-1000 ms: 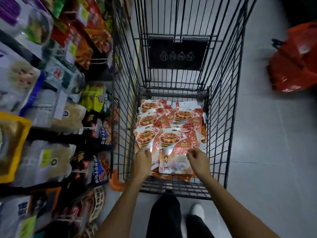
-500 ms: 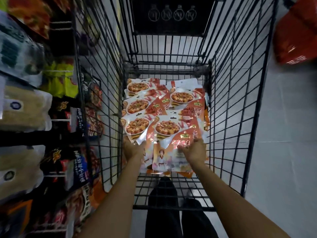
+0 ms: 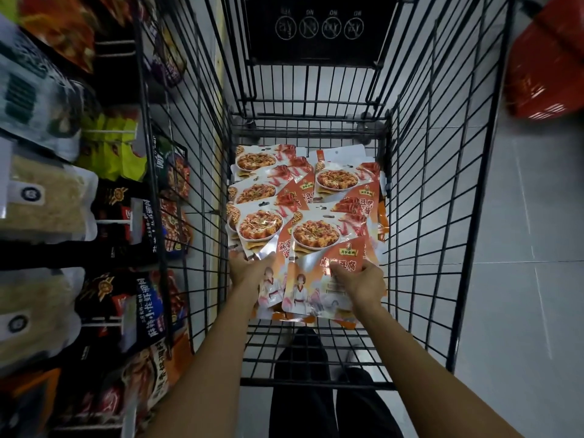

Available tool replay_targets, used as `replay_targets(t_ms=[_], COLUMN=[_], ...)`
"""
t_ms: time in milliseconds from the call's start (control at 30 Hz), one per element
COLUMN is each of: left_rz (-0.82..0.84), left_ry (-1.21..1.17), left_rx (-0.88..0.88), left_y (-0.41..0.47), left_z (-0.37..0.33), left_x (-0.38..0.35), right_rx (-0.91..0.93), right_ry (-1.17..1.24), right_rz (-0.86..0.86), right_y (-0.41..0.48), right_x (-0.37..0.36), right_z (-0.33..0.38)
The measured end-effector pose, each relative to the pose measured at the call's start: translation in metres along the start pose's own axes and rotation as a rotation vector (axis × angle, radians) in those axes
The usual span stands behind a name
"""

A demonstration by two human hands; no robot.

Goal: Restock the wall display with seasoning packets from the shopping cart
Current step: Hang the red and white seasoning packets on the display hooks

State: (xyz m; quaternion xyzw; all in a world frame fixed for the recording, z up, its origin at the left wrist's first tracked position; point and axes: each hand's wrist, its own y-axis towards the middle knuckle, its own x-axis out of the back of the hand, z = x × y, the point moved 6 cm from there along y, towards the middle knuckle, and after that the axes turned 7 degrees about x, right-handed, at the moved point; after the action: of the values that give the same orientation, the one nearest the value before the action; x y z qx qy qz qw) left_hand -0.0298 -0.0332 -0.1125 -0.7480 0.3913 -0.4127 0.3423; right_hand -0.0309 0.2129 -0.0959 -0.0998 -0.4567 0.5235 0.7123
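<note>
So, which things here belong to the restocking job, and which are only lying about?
For the job: seasoning packets, the shopping cart holding them, the wall display, the left hand and right hand gripping the nearest packets.
Only lying about: the red basket on the floor, right of the cart.

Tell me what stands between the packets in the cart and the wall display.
The cart's left wire wall stands between the seasoning packets and the wall display at the left. Nothing separates the hands from the packets: the left hand and right hand both hold them.
</note>
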Motion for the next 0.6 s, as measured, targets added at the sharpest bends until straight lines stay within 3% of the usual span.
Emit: replay_targets(t_ms=[133,267,400,600], left_rz=[0.116,0.07,0.015,-0.002], left_ry=[0.039,0.12,0.118,0.043], left_rx=[-0.002,-0.054,-0.123,-0.388], left_y=[0.001,-0.002,-0.019,-0.072], left_z=[0.001,-0.005,-0.021,-0.073], left_x=[-0.007,-0.008,0.002,0.046], right_rx=[-0.13,-0.111,-0.061,0.035], right_ry=[0.297,0.269,0.261,0.357], right_rz=[0.251,0.408,0.364,0.333], right_y=[0.001,-0.001,0.0,-0.012], right_x=[-0.007,-0.012,0.001,0.046], right_z=[0.0,0.012,0.023,0.068])
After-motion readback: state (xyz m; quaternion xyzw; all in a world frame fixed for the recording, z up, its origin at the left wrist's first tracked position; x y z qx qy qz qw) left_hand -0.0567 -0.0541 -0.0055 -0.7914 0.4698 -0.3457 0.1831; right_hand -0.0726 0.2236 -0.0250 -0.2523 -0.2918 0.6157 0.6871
